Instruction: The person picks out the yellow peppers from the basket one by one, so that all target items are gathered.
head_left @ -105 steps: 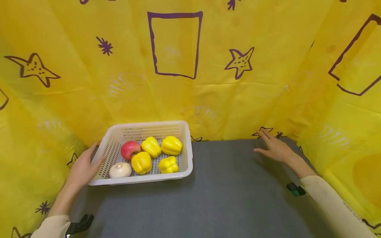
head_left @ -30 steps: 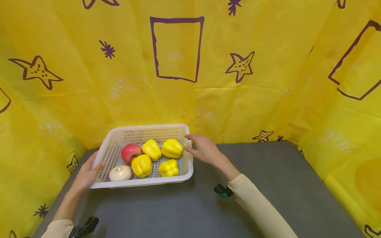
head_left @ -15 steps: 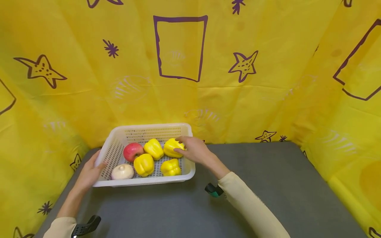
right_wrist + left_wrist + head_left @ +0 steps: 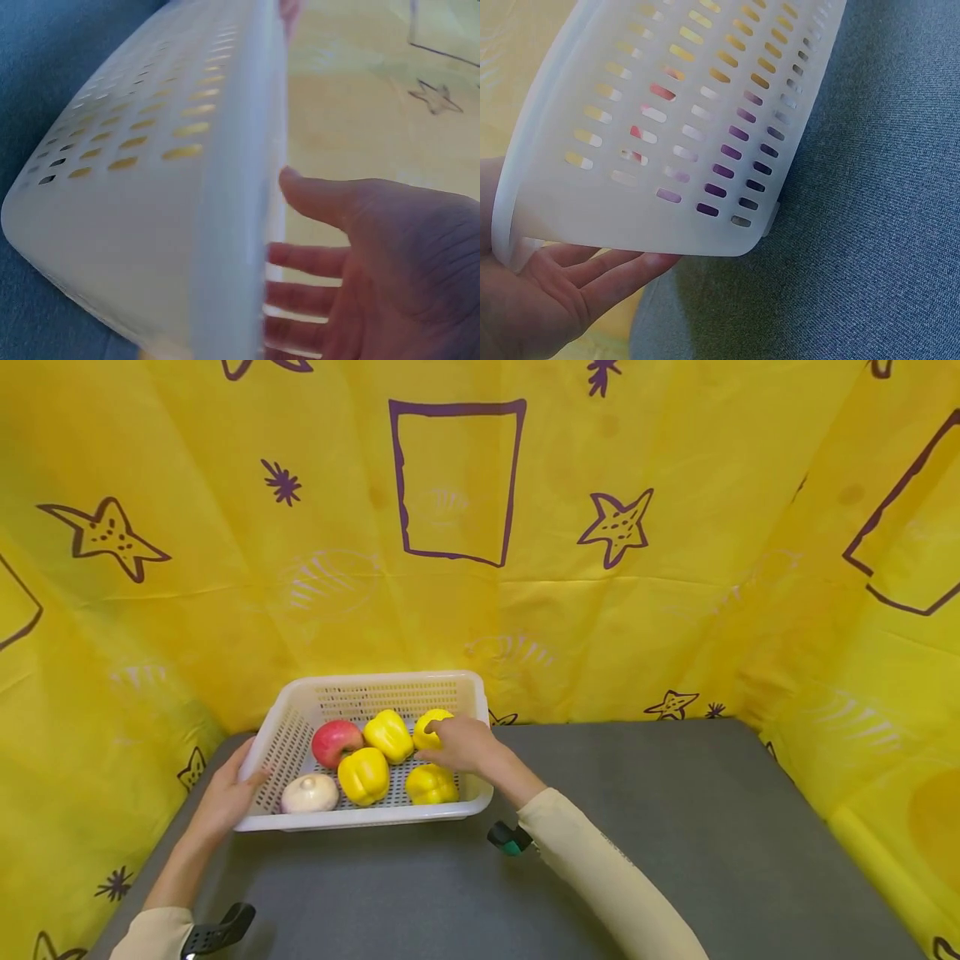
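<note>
A white perforated plastic basket stands on the table's left half. My left hand grips its left rim, thumb over the inside; the left wrist view shows fingers against the outside wall. My right hand reaches over the right rim, fingers extended and parted, above a yellow bell pepper at the back right, partly covering it. Contact with it cannot be told. Another yellow pepper lies below that hand. In the right wrist view the fingertips are hidden behind the basket's rim.
Also in the basket are two yellow peppers, one at the middle back and one in front, a red apple and a white-and-purple turnip. A yellow printed cloth encloses the grey table at back and sides.
My right hand has come from the table's far right, across the basket's right rim, to over the right-hand peppers. My left hand has closed on the left rim. The contents look unmoved.
</note>
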A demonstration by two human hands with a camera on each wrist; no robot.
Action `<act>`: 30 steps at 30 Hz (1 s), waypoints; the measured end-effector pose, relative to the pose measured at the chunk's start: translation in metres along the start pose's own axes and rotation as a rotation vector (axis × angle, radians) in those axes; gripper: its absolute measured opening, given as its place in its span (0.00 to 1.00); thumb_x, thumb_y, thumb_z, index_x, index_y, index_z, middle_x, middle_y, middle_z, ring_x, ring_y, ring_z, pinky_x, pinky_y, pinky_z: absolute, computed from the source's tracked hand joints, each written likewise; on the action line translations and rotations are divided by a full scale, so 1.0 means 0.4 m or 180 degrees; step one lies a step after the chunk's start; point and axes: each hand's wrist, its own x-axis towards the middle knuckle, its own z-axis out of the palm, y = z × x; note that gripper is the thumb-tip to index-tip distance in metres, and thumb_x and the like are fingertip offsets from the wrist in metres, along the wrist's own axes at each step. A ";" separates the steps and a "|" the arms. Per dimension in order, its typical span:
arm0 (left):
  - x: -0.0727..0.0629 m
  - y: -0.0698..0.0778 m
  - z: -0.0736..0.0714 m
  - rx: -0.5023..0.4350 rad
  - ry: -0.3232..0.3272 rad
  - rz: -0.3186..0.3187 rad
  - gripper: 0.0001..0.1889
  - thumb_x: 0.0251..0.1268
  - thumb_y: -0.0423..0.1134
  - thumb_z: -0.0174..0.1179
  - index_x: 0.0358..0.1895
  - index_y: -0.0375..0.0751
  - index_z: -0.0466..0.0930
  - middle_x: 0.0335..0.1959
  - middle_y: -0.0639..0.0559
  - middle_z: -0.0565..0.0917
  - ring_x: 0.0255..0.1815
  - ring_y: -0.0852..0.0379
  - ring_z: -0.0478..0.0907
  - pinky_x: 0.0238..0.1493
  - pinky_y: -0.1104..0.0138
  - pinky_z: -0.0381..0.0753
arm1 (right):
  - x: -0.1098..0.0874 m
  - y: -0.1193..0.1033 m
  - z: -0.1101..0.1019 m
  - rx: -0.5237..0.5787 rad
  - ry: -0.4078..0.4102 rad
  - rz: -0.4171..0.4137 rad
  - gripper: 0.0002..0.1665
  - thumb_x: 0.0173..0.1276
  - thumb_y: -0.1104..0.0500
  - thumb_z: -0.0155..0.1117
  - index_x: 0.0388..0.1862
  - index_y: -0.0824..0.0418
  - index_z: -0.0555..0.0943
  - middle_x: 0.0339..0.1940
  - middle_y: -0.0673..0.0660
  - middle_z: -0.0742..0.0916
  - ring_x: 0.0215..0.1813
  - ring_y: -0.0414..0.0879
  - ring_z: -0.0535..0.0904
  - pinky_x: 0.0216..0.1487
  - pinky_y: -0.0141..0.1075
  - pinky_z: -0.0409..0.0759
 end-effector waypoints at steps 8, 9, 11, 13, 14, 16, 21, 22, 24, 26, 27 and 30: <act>0.001 -0.003 -0.003 -0.0008 0.0004 -0.0014 0.31 0.77 0.36 0.43 0.76 0.28 0.45 0.61 0.20 0.69 0.51 0.34 0.75 0.44 0.54 0.73 | 0.035 -0.055 0.012 -0.0310 -0.0446 0.0170 0.34 0.68 0.33 0.56 0.61 0.54 0.79 0.49 0.50 0.86 0.48 0.44 0.80 0.58 0.43 0.71; 0.001 -0.003 -0.003 -0.0026 0.0001 -0.0011 0.31 0.77 0.36 0.43 0.76 0.28 0.45 0.61 0.20 0.68 0.51 0.34 0.74 0.44 0.55 0.73 | 0.038 -0.061 0.012 -0.0302 -0.0521 0.0188 0.33 0.68 0.33 0.57 0.58 0.55 0.80 0.46 0.50 0.87 0.45 0.43 0.79 0.57 0.42 0.71; 0.001 -0.004 -0.003 -0.0023 0.0013 -0.0006 0.31 0.77 0.36 0.43 0.76 0.28 0.45 0.61 0.20 0.69 0.51 0.34 0.75 0.44 0.58 0.72 | 0.041 -0.073 0.014 -0.0329 -0.0681 0.0237 0.33 0.67 0.32 0.57 0.56 0.56 0.81 0.43 0.49 0.86 0.40 0.42 0.77 0.52 0.41 0.72; 0.000 -0.005 -0.001 -0.0024 0.0009 -0.0005 0.31 0.78 0.36 0.43 0.76 0.28 0.46 0.61 0.21 0.69 0.51 0.35 0.75 0.43 0.59 0.72 | 0.043 -0.082 0.015 -0.0348 -0.0800 0.0305 0.33 0.66 0.32 0.58 0.54 0.56 0.82 0.41 0.49 0.85 0.37 0.42 0.75 0.47 0.39 0.73; 0.000 -0.005 0.000 -0.0028 0.0011 -0.0007 0.31 0.78 0.36 0.43 0.76 0.29 0.46 0.61 0.21 0.69 0.51 0.35 0.75 0.43 0.60 0.72 | 0.044 -0.086 0.016 -0.0367 -0.0840 0.0331 0.32 0.66 0.32 0.58 0.51 0.56 0.83 0.39 0.49 0.85 0.36 0.42 0.75 0.44 0.38 0.72; -0.001 -0.006 0.002 -0.0030 0.0005 -0.0017 0.31 0.78 0.37 0.43 0.76 0.29 0.46 0.61 0.21 0.69 0.52 0.36 0.75 0.44 0.59 0.72 | 0.046 -0.092 0.020 -0.0402 -0.0896 0.0390 0.31 0.65 0.31 0.58 0.46 0.55 0.84 0.35 0.48 0.84 0.35 0.42 0.74 0.42 0.37 0.72; 0.000 -0.007 0.003 -0.0080 -0.0013 -0.0026 0.31 0.78 0.37 0.43 0.76 0.28 0.45 0.63 0.21 0.67 0.54 0.33 0.73 0.49 0.50 0.71 | 0.056 -0.100 0.034 -0.0175 -0.1033 0.0637 0.30 0.64 0.33 0.63 0.45 0.58 0.83 0.31 0.51 0.80 0.35 0.43 0.73 0.41 0.37 0.71; 0.000 -0.006 0.002 -0.0090 -0.0018 -0.0030 0.31 0.78 0.37 0.43 0.76 0.28 0.45 0.63 0.21 0.67 0.54 0.32 0.73 0.49 0.49 0.71 | 0.058 -0.101 0.036 -0.0097 -0.1067 0.0694 0.31 0.63 0.34 0.64 0.48 0.58 0.82 0.33 0.51 0.80 0.36 0.44 0.73 0.43 0.37 0.71; 0.000 -0.005 0.001 -0.0067 -0.0004 -0.0030 0.31 0.78 0.37 0.43 0.76 0.29 0.45 0.63 0.21 0.67 0.54 0.33 0.73 0.49 0.49 0.71 | 0.061 -0.104 0.040 0.0094 -0.1128 0.0862 0.34 0.60 0.34 0.67 0.54 0.58 0.81 0.38 0.51 0.80 0.40 0.45 0.73 0.46 0.38 0.71; 0.000 -0.005 0.000 -0.0042 0.0011 -0.0026 0.31 0.78 0.37 0.43 0.76 0.28 0.46 0.63 0.21 0.68 0.53 0.33 0.73 0.48 0.50 0.71 | 0.064 -0.105 0.044 0.0197 -0.1179 0.0976 0.37 0.58 0.34 0.69 0.58 0.57 0.79 0.44 0.51 0.80 0.44 0.46 0.72 0.50 0.39 0.71; 0.000 -0.004 0.000 -0.0036 0.0018 -0.0028 0.31 0.78 0.37 0.43 0.76 0.28 0.46 0.62 0.21 0.68 0.53 0.33 0.73 0.48 0.50 0.71 | 0.065 -0.105 0.045 0.0203 -0.1196 0.0989 0.39 0.57 0.34 0.70 0.60 0.56 0.78 0.46 0.51 0.80 0.45 0.46 0.72 0.51 0.39 0.71; 0.000 -0.004 0.000 -0.0052 0.0020 -0.0034 0.30 0.78 0.36 0.43 0.76 0.28 0.46 0.62 0.21 0.68 0.53 0.33 0.73 0.48 0.50 0.70 | 0.068 -0.106 0.051 0.0145 -0.1235 0.0955 0.41 0.56 0.34 0.70 0.61 0.57 0.77 0.48 0.51 0.81 0.46 0.46 0.72 0.54 0.40 0.71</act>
